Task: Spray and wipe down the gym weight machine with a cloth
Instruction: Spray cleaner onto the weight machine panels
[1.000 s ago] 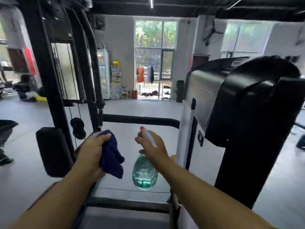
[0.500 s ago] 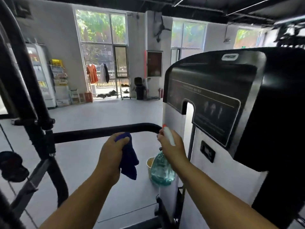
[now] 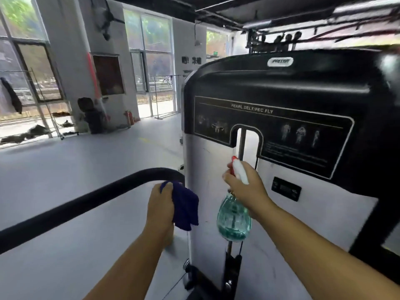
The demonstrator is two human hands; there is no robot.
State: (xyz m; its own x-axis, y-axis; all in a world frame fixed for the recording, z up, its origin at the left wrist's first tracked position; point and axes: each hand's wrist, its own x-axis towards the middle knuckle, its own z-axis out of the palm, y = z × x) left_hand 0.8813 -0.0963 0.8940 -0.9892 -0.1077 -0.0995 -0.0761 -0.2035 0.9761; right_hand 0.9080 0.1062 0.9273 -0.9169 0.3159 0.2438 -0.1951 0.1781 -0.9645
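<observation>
blue cloth point(image 3: 186, 205) gripped, spray bottle point(image 3: 234, 217) raised

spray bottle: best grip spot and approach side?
Grip the spray bottle at the narrow neck under the white head, coming from the near side, as the right hand does now. The round green body hangs below, too wide and smooth to wrap; the neck leaves a finger on the trigger and the red nozzle facing the machine's white panel.

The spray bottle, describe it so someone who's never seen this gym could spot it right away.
Find the big weight machine with its white lower panel and black top panel. Just in front of the white panel, the right hand grips the spray bottle by its neck. It is the only see-through thing here: a round bluish-green body under a white sprayer with a red tip, unlike the dark blue cloth in the left hand.
</observation>
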